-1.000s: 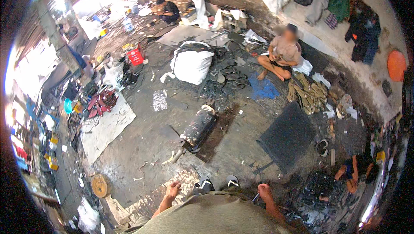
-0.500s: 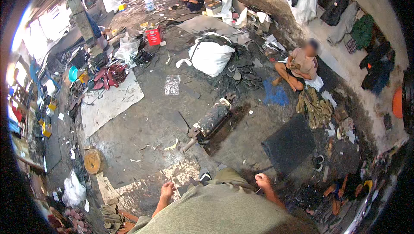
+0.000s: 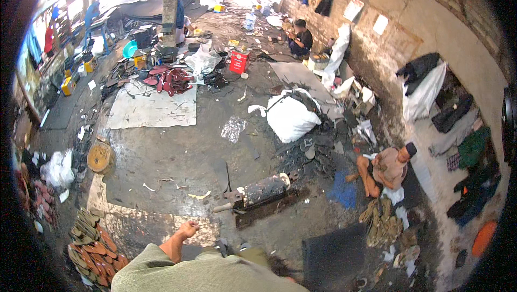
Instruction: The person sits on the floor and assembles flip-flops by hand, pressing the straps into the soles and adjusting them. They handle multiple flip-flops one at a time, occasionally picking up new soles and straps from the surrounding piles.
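My left hand (image 3: 187, 231) hangs empty, its fingers loosely curled; my right hand is out of view. Nearest it, just beyond the fingertips on the floor (image 3: 161, 157), lies a dark cylinder roller (image 3: 262, 190) (metal, I think, though it's blurry). It looks heavy, rigid and grimy; I'd grip its projecting end shaft.

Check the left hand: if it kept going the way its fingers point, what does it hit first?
Left hand is empty, fingers pointing up-right over bare floor. First thing in that line looks like the dark roller machine, probably its stub handle end; depth is unclear in this fisheye view.
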{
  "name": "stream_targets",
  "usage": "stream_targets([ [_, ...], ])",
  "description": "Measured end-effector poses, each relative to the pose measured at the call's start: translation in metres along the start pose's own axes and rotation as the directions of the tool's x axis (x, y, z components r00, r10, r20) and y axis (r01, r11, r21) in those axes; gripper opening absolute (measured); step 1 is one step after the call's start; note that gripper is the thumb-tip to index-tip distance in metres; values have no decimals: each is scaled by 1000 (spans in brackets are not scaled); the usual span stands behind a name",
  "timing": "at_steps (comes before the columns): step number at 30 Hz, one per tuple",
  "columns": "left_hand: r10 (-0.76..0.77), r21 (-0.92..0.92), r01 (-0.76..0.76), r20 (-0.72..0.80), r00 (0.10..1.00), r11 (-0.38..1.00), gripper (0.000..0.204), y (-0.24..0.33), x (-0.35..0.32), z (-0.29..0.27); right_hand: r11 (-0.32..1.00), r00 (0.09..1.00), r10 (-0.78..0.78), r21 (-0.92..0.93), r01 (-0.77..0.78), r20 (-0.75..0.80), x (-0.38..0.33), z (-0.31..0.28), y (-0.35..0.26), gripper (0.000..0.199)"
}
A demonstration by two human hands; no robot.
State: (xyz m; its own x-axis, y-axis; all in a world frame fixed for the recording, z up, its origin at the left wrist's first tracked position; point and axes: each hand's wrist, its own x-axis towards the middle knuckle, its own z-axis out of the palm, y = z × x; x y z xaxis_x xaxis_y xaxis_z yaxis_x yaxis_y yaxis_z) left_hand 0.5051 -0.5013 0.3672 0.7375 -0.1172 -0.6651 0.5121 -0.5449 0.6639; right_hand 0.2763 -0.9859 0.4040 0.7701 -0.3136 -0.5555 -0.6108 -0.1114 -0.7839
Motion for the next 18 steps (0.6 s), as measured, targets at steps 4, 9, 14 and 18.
stream_targets([
  [4, 85, 80, -79, -74, 994, 994, 51, 54, -1, -9, 999, 991, 12, -43, -7, 131, 61, 3, -48, 11],
  [9, 13, -18, -17, -203, 979, 1000, 56, 72, -42, 19, 979, 936, -23, -181, 92, 350, 126, -13, -103, 9],
  [14, -47, -19, 43, -275, 960, 999, 54, 37, -107, 57, 925, 825, -23, -302, 232, 564, 187, -4, -150, 8],
  [18, -193, -173, 127, -455, 869, 977, 54, -1, -186, 98, 870, 707, 34, -369, 326, 706, 216, 16, -181, 8],
])
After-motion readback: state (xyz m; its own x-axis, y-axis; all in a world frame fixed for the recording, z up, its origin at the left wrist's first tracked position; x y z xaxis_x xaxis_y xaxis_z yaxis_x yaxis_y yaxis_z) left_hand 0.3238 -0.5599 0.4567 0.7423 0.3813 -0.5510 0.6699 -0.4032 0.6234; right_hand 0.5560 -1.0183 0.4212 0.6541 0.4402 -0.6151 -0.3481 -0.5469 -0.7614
